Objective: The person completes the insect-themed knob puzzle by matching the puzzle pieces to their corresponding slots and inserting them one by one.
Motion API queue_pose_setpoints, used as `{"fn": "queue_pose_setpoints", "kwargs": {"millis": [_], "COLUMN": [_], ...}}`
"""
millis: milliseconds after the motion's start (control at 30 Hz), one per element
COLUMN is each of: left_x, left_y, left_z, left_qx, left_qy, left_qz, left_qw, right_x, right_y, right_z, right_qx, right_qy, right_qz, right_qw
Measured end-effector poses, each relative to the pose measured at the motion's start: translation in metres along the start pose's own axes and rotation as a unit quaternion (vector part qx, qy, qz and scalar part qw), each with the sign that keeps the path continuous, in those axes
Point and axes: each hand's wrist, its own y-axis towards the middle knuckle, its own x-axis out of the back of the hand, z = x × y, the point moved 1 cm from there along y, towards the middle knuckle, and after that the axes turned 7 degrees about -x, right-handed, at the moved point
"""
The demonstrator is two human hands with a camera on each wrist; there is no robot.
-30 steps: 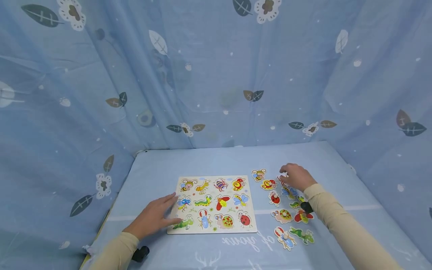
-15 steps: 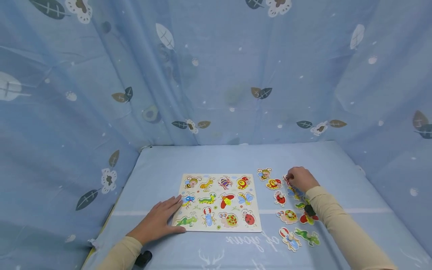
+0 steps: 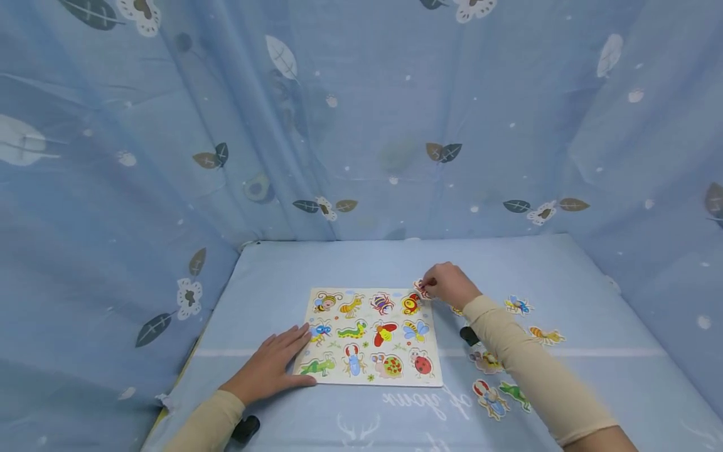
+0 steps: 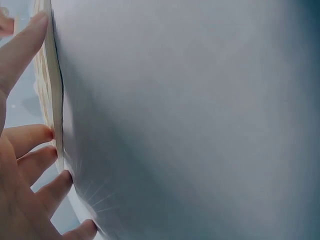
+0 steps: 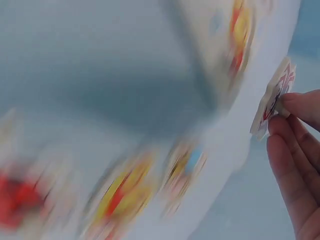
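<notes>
A flat puzzle board [image 3: 367, 345] printed with rows of colourful insects lies on the table. My left hand [image 3: 271, 363] rests at its left edge, fingers spread; in the left wrist view the thumb [image 4: 30, 42] and some fingertips touch the board's rim [image 4: 54, 85]. Over the board's upper right corner, my right hand [image 3: 450, 285] pinches a spider puzzle piece [image 3: 420, 289] between thumb and fingers. The right wrist view shows this spider piece [image 5: 274, 99] tilted and off the table.
Loose puzzle pieces lie right of the board: a stag beetle [image 3: 490, 399], a green grasshopper [image 3: 515, 395], a snail [image 3: 484, 360], a blue insect [image 3: 518, 305] and an orange ant [image 3: 546, 335]. My right sleeve [image 3: 519, 351] covers others. Patterned blue curtains [image 3: 373, 125] surround the table.
My right hand has taken hold of the spider piece among the loose pieces and carried it left to the board's corner. The left hand has stayed at the board's edge.
</notes>
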Motion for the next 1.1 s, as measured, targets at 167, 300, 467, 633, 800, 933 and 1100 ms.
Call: {"fn": "queue_pose_setpoints", "kwargs": {"millis": [167, 300, 467, 633, 800, 933, 1100], "left_x": [0.003, 0.001, -0.001, 0.000, 0.001, 0.001, 0.000], "left_y": [-0.001, 0.001, 0.002, 0.000, 0.000, 0.001, 0.002], "left_z": [-0.001, -0.003, -0.002, 0.001, 0.002, 0.003, 0.002], "left_qx": [-0.006, -0.009, -0.008, -0.007, -0.009, -0.010, -0.009], "left_qy": [-0.010, -0.009, 0.004, 0.004, 0.007, 0.008, 0.008], "left_qz": [0.004, 0.016, 0.011, 0.004, 0.001, 0.001, 0.007], "left_qw": [0.9999, 0.9998, 0.9999, 1.0000, 0.9999, 0.9999, 0.9999], "right_x": [-0.029, -0.049, -0.062, -0.064, -0.062, -0.060, -0.061], "right_y": [0.021, 0.026, 0.028, 0.029, 0.028, 0.026, 0.025], "right_z": [0.044, 0.062, 0.074, 0.080, 0.082, 0.083, 0.084], "right_qx": [0.046, 0.067, 0.078, 0.082, 0.085, 0.086, 0.089], "right_qy": [-0.002, -0.015, -0.028, -0.039, -0.045, -0.051, -0.065], "right_qz": [0.026, 0.036, 0.047, 0.050, 0.049, 0.050, 0.057], "right_qw": [0.999, 0.997, 0.995, 0.995, 0.994, 0.994, 0.992]}}
